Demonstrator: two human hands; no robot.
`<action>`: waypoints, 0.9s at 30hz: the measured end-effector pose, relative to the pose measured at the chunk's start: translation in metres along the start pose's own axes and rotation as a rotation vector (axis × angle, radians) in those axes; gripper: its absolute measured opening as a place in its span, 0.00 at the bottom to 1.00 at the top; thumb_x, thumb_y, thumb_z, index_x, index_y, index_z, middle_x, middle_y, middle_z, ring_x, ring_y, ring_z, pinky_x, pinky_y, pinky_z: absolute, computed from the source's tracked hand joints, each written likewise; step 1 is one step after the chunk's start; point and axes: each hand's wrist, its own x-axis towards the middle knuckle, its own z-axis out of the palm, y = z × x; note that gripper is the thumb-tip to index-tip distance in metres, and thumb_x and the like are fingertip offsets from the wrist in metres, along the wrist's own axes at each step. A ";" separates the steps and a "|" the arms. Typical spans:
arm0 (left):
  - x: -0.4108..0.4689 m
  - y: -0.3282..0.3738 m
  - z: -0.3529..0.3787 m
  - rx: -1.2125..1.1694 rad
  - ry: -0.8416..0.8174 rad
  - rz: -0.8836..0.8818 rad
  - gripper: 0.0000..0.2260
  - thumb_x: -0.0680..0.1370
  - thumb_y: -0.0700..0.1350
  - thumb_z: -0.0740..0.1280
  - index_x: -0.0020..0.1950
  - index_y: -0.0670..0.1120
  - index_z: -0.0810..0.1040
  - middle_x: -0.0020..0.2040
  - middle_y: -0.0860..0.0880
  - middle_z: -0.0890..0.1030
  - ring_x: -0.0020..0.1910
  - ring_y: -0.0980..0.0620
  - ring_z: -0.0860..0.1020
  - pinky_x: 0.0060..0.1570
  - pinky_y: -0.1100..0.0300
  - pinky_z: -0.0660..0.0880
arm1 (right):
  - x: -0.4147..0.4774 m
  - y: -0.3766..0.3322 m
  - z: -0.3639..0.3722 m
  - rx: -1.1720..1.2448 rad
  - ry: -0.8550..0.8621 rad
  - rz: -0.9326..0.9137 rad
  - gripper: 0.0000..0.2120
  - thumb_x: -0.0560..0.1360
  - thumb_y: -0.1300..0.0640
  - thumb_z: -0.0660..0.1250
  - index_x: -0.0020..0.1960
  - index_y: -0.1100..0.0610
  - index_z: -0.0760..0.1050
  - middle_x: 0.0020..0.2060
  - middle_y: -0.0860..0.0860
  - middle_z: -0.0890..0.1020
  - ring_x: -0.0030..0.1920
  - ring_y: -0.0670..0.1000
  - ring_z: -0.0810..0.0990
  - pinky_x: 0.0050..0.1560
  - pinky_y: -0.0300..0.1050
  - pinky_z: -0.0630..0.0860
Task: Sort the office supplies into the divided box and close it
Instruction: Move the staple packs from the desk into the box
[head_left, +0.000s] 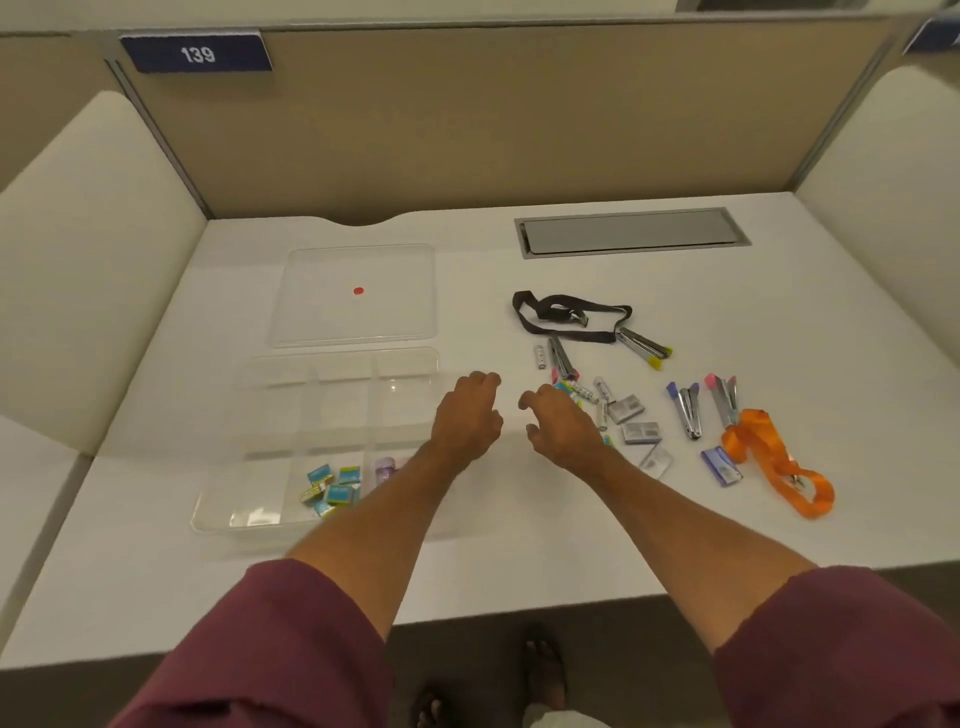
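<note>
A clear divided box (270, 395) lies open on the white desk, left of centre. Several small blue staple boxes (330, 486) fill one near compartment, and something pale purple (387, 466) sits in the compartment beside it. The clear lid (353, 312), marked with a red dot, lies behind the box. My left hand (467, 415) hovers over the box's right edge, fingers loosely curled and holding nothing. My right hand (558, 423) hangs beside it with fingers spread, just left of scattered batteries (582, 391), grey staple packs (641, 431) and staplers (688, 408).
A black lanyard (566, 314) lies behind the pile and an orange lanyard (769, 457) to its right. A grey cable hatch (631, 231) is set in the desk's back. Tan partition walls close off the back and sides. The desk's front edge is near my sleeves.
</note>
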 end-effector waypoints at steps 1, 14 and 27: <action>0.008 0.008 0.007 -0.002 -0.019 0.007 0.20 0.78 0.41 0.63 0.70 0.43 0.66 0.69 0.44 0.71 0.66 0.44 0.70 0.61 0.49 0.73 | -0.001 0.012 -0.001 -0.007 -0.015 0.017 0.18 0.77 0.62 0.63 0.66 0.58 0.70 0.61 0.57 0.73 0.63 0.56 0.71 0.59 0.49 0.73; 0.071 0.065 0.067 0.031 -0.140 0.074 0.20 0.78 0.39 0.61 0.70 0.46 0.67 0.67 0.44 0.72 0.64 0.43 0.71 0.61 0.47 0.73 | -0.017 0.096 0.008 0.003 -0.140 0.186 0.15 0.73 0.59 0.66 0.60 0.58 0.74 0.58 0.58 0.73 0.57 0.60 0.76 0.51 0.51 0.76; 0.086 0.078 0.084 0.188 -0.159 0.020 0.13 0.79 0.38 0.63 0.63 0.44 0.75 0.62 0.43 0.72 0.58 0.43 0.73 0.55 0.51 0.76 | 0.002 0.122 0.000 0.084 -0.031 0.207 0.13 0.72 0.56 0.69 0.56 0.55 0.75 0.52 0.55 0.74 0.50 0.57 0.78 0.45 0.44 0.73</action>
